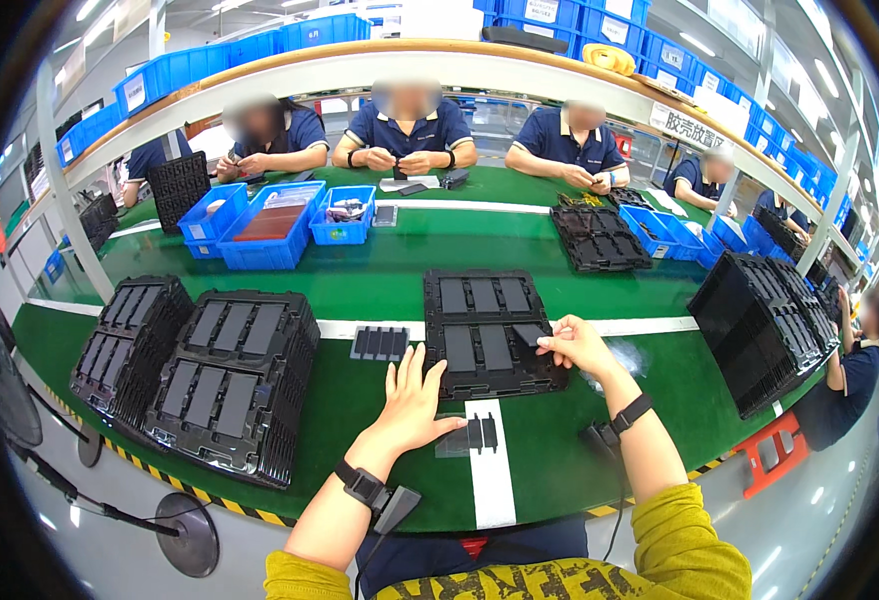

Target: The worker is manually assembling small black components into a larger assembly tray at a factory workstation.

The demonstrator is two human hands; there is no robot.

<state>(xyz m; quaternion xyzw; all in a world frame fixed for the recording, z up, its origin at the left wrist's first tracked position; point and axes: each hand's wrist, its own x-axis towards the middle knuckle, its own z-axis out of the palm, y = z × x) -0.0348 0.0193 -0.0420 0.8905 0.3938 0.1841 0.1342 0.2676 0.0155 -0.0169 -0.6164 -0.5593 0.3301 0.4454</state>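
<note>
A black plastic tray [500,384] lies on the green table in front of me, with dark grey flat rectangular pieces in its slots. My right hand [582,350] pinches one such dark rectangular piece [531,334] over the tray's near right slot; the piece is tilted. Fingers spread, my left hand [412,402] is at the tray's near left corner, holding nothing. Beside its fingertips lies a sheet with several black strips [380,343]. Close to the left thumb is a smaller sheet of black strips [476,434], partly on a white line.
Tall stacks of filled black trays stand at left [288,400] and right [745,335]. Blue bins [270,250] and another black tray [600,250] sit farther back. Co-workers [410,135] are seated across the table under a shelf [410,58]. A fan base [188,535] is on the floor.
</note>
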